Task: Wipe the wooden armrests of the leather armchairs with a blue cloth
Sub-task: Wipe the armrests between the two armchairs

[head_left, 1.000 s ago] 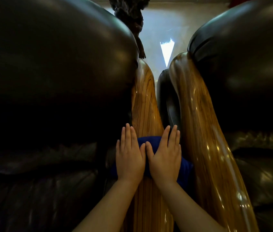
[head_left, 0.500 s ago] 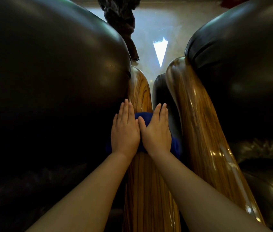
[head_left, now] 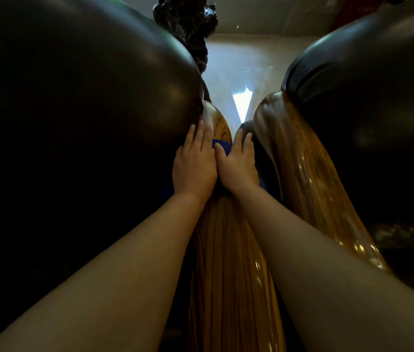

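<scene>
Both hands, left (head_left: 193, 166) and right (head_left: 239, 165), lie flat with fingers outstretched, side by side, pressing the blue cloth (head_left: 222, 146) onto the armrest (head_left: 228, 262) near its far end, beside the dark armchair (head_left: 73, 110).

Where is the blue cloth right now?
In the head view, the blue cloth lies pressed under both hands, left hand and right hand, near the far end of the left wooden armrest, beside the dark leather cushion.

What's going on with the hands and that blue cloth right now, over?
Left hand and right hand flat, side by side, pressing blue cloth on left wooden armrest. Near its far end. Nothing in the way.
</scene>
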